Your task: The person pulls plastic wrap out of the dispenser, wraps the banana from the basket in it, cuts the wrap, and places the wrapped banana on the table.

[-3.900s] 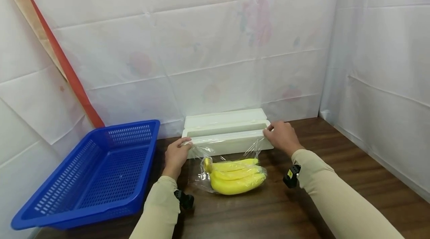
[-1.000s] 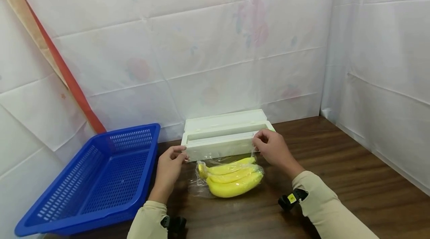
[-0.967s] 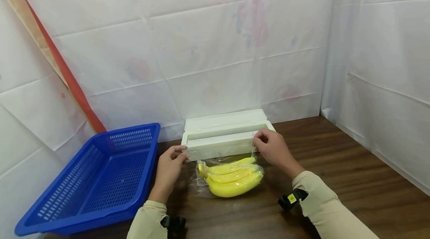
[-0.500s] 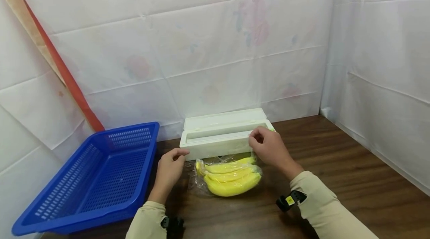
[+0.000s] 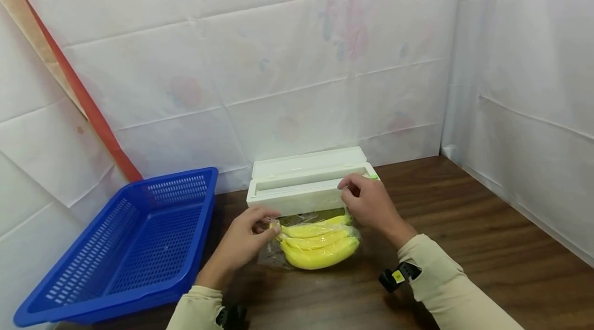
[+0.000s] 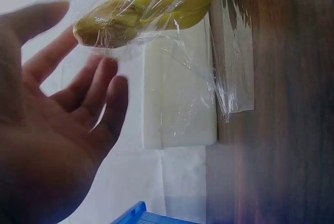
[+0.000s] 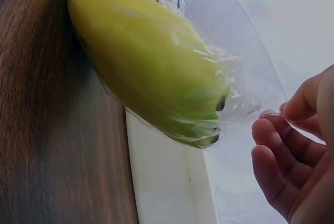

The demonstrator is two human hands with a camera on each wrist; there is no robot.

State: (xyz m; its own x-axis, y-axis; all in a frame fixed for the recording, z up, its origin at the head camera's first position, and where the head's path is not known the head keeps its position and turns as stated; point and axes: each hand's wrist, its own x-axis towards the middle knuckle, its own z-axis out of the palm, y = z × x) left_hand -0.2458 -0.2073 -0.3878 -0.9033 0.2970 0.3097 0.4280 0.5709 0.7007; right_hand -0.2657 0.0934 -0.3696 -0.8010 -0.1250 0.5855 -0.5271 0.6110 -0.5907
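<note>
A bunch of yellow bananas (image 5: 320, 253) lies on the table, wrapped in clear cling film (image 6: 237, 72). At its stem end is my left hand (image 5: 242, 240), thumb and fingers spread apart around the stem in the left wrist view. My right hand (image 5: 373, 206) pinches a film edge between thumb and forefinger, just off the banana tips, as the right wrist view shows. Directly behind the fruit stands a long white cling film box (image 5: 297, 203), its lid (image 5: 308, 162) raised and a white roll inside. Loose film lies flat beside the stem end.
A blue plastic basket (image 5: 116, 296) with slotted walls stands on the left of the brown wooden table (image 5: 445, 216). White patterned sheeting (image 5: 287, 62) rises behind the box and along both sides. A red and tan strip (image 5: 93, 113) slants down behind the basket.
Earlier, both hands held stretched film at the box's front edge. The film now lies closer around the bananas. My left hand has moved right to the stem; my right hand has shifted slightly left.
</note>
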